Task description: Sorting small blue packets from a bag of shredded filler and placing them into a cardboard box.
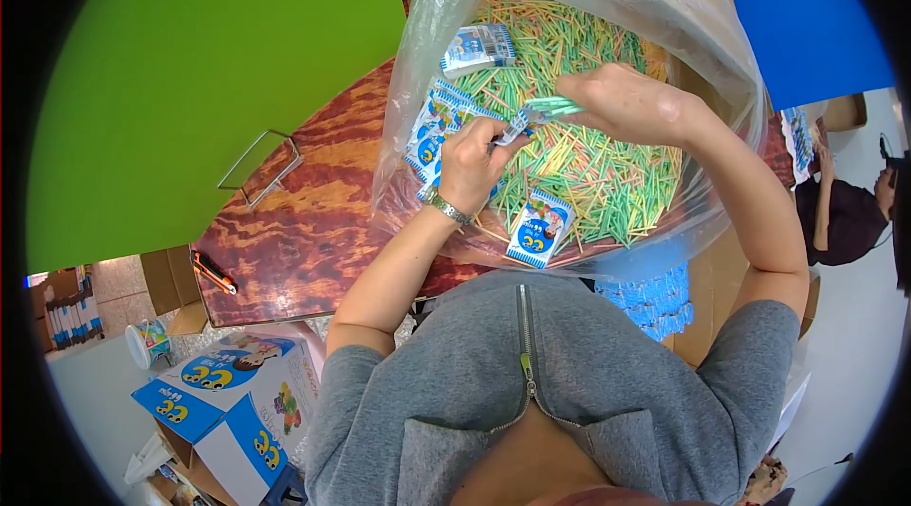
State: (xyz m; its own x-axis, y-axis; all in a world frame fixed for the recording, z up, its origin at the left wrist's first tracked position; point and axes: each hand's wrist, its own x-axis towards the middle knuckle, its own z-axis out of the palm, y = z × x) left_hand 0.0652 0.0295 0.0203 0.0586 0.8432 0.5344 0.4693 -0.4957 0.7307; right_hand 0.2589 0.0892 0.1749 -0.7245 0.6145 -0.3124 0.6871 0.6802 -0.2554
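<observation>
Pastel green, yellow and pink candy sticks (607,185) lie heaped inside a clear plastic bag (429,46). Over the heap, my left hand (465,169) pinches a small blue-and-white packet (514,128). My right hand (631,106) grips a bunch of green candy sticks (553,108), whose ends meet the packet's upper edge; whether they are inside it I cannot tell. Several printed packets (429,138) lie beside my left hand. Another packet (479,49) rests on the sticks at the far left, and one more packet (541,229) lies at the near edge.
On the reddish wood-patterned table (323,236) are a bent wire stand (261,169) and an orange-black utility knife (214,272). A printed carton (228,383) stands lower left. Green (218,79) and blue panels (807,13) flank the bag. Another person (845,212) is at right.
</observation>
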